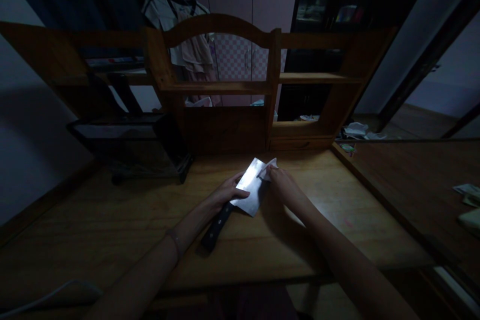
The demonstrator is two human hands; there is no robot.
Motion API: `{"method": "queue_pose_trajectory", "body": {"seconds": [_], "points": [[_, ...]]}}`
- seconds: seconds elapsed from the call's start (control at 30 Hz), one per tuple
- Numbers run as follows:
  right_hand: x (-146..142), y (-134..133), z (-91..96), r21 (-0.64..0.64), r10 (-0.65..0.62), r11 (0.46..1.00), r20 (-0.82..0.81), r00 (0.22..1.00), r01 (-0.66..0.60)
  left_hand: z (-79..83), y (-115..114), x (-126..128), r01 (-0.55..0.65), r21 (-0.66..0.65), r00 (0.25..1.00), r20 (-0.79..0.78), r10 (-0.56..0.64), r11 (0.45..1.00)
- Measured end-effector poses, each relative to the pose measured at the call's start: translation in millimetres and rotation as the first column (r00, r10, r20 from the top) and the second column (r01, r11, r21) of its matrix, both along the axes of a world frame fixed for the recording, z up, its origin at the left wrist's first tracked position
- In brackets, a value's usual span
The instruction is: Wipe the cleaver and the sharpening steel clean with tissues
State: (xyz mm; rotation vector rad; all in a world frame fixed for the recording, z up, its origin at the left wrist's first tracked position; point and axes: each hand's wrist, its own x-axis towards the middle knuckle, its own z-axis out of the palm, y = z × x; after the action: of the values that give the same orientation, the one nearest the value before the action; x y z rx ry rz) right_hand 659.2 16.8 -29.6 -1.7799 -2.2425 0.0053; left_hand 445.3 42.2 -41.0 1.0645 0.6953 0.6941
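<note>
Wristband (173, 240) on my left forearm is the closest thing to me, so I'll start there and work outward. Just past it is the dark handle (215, 227) of the cleaver (250, 187), angled down toward the bench (337, 195). I can't tell if the butt end actually touches the wood. My left grip (225, 192) is closed around the top of the handle, right where it meets the blade, with the thumb lying on the flat of the steel. The blade's broad face is tilted up at me and catches what little light there is. My right grip (283, 185) is pinched shut on a white tissue (269, 165), which is pressed against the far top corner of the blade.

How I'd do this well, for what it's worth: stroke from the spine toward the edge and off it, never along the edge or into it. I'd also fold the tissue thick enough that my fingertips sit behind some padding. I reckon the left thumb is safer on the flat near the spine than creeping toward the edge. The room's really dim, so I'd go slow and tilt the blade to the light to spot smears.

Further back, a black rack (123, 132) sits at the bench's left rear. The wooden shelf unit (221, 87) runs along the back, and some clothes (195, 50) hang behind it.
</note>
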Motion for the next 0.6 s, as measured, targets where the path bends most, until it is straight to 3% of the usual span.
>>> {"method": "queue_pose_trajectory", "body": {"seconds": [0.2,0.33,0.43,0.53,0.6], "points": [[3,-11,13.2,-0.018,-0.152,0.988,0.107,0.983,0.155,7.4,-4,-1,-0.003,-0.011,1.0,0.009,0.003,1.0],[10,-9,22.6,0.12,-0.248,0.964,0.089,0.965,0.237,12.5,-8,-2,0.006,-0.022,1.0,-0.004,-0.006,1.0],[14,-4,24.9,0.245,-0.267,0.936,0.031,0.963,0.252,11.3,-7,-2,0.015,-0.019,1.0,-0.001,-0.015,1.0],[16,0,24.9,0.265,-0.266,0.927,-0.037,0.963,0.266,9.7,-7,-2,0.004,-0.008,1.0,-0.007,-0.004,1.0],[14,2,24.6,0.263,-0.197,0.94,-0.097,0.976,0.216,10.8,-7,-1,-0.001,0.007,1.0,-0.013,0.001,1.0]]}}
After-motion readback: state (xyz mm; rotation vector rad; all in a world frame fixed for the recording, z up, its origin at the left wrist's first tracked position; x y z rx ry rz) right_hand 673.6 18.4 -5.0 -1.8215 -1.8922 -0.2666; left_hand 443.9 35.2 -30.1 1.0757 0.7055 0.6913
